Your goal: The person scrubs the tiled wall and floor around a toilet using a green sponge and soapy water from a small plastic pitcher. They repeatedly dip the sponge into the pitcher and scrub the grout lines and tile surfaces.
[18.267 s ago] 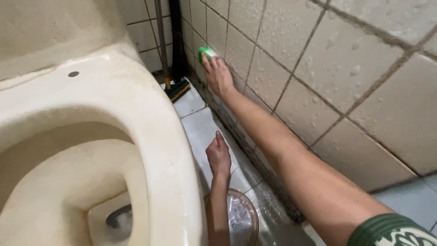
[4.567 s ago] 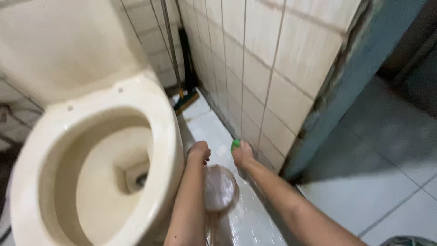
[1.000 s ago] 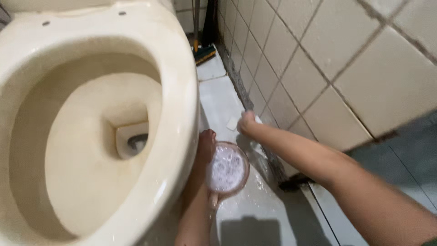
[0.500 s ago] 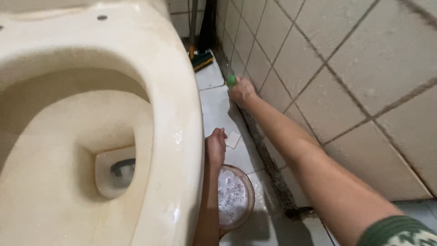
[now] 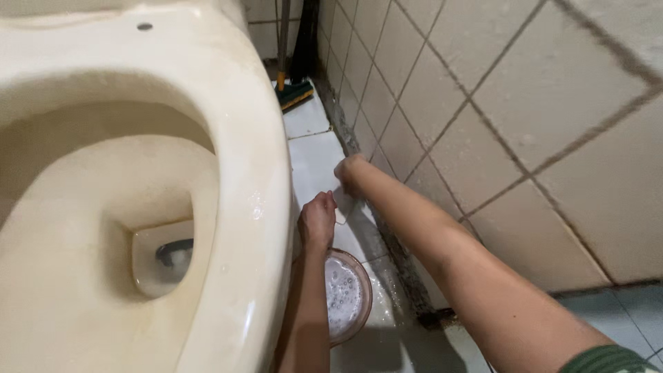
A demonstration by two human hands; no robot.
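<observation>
— Item one, hands?
— Right hand point(image 5: 349, 173) curled low at the foot of the tiled wall point(image 5: 483, 103), just right of the toilet bowl point(image 5: 138, 173); whether it grasps anything I cannot tell. Left hand point(image 5: 318, 220) loosely clenched beside the bowl's rim, knuckles down, holding nothing visible.
— Other stock?
— Round bowl of soapy water point(image 5: 345, 297) on the floor point(image 5: 311, 148) right of the toilet, touching the left forearm. Brush head point(image 5: 295, 93) behind the toilet, in the corner.
— Hazards?
— I'd judge an elbow could tip the suds; a wet floor invites slipping.
</observation>
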